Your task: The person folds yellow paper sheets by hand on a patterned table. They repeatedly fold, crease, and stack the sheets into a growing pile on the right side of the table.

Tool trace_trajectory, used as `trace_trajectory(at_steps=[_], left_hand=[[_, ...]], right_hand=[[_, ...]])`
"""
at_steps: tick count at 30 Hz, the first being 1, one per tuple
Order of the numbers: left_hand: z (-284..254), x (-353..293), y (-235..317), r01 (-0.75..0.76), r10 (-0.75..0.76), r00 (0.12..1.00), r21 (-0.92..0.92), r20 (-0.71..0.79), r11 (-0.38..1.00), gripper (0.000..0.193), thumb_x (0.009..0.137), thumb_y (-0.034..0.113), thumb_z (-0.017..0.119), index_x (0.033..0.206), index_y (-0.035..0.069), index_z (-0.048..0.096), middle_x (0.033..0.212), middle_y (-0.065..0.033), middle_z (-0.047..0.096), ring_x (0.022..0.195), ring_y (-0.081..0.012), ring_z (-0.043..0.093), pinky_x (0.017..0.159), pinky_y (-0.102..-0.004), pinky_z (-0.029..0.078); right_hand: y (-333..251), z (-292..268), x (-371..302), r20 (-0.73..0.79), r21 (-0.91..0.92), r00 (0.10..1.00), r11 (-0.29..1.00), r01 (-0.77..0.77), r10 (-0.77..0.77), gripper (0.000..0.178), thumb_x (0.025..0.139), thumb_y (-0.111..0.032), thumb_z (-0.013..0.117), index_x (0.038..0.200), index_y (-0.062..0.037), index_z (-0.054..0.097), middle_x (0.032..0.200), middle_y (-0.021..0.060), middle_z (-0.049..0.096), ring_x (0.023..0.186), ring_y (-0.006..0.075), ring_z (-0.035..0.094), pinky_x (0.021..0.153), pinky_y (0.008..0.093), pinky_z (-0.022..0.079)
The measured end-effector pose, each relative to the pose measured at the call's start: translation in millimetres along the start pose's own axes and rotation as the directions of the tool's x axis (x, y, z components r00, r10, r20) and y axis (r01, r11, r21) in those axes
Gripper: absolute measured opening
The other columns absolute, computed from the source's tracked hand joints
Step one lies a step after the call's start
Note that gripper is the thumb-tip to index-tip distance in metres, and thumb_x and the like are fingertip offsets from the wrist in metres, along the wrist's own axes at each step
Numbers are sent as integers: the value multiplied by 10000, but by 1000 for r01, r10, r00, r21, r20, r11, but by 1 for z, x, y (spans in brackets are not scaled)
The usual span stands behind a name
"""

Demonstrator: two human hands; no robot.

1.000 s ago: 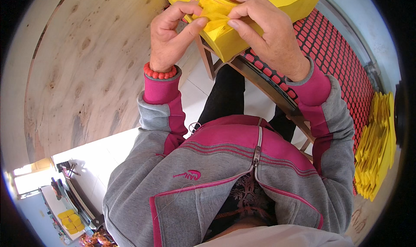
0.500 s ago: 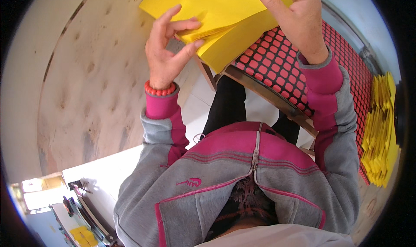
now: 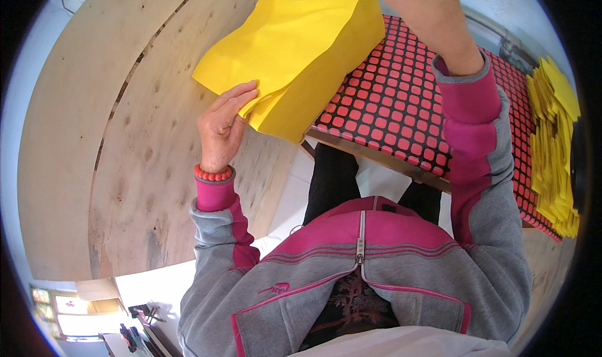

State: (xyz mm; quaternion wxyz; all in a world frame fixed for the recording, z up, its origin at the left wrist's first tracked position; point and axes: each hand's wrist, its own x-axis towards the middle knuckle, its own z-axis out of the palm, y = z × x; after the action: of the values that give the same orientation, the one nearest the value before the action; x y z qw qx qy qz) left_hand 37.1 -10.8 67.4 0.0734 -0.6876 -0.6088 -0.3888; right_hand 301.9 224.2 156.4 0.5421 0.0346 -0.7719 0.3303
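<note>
Head: left grip (image 3: 221, 126) on stack edge (image 3: 276, 94)

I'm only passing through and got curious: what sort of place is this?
Probably a small indoor workroom, though it could be a home: yellow material at the left hand, more yellow pieces piled by the wall, and a table with a red-and-black patterned top.

A table (image 3: 392, 106) with a cover of red rounded squares on black runs from the left to the right, its wooden frame showing along the near edge. A pile of folded yellow pieces (image 3: 555, 150) lies at its right end. A large yellow piece (image 3: 295, 50) overlaps its left end; how much weight rests there is unclear.
</note>
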Motion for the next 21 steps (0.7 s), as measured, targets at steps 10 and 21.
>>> trace_trajectory(at_steps=[10,21], left_hand=[[-3,6,-3,174,-187,977,-131,-99,976,201,1021,21,582,1200,-18,666,1031,-42,675,972,-121,603,880,-239,463],[4,23,60,-120,126,982,52,-139,991,275,917,-87,551,1140,-19,698,1107,-145,740,1040,-227,709,928,-291,514]], right_hand=[[11,20,-30,425,51,892,979,-197,157,235,992,-227,667,1038,3,675,1068,73,728,949,122,679,845,294,536],[26,56,-69,571,468,495,235,-852,655,750,939,-664,591,1276,6,587,1198,175,670,1090,244,689,915,361,563]])
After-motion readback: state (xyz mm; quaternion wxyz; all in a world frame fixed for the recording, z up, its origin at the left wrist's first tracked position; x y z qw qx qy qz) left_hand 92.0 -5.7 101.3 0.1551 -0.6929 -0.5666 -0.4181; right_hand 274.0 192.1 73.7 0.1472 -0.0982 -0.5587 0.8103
